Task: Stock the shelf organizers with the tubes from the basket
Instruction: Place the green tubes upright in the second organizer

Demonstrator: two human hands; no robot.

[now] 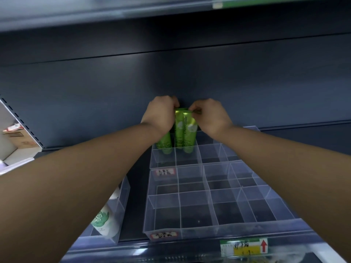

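Three green tubes stand upright, caps down, in the back row of the clear shelf organizer [163,160]. My left hand [161,114] is curled over the crimped top of the middle tube [178,130], and it hides the top of the leftmost tube [165,142]. My right hand [210,115] pinches the crimped top of the rightmost tube [190,133], which reads "Chamomile". The basket is out of view.
Rows of clear compartments [195,209] fill the dark shelf in front of the tubes. A separate clear bin at the lower left holds a white and green pouch [103,221]. A white shelf [17,147] with cartons juts in at the left. A price label [245,247] sits on the shelf's front rail.
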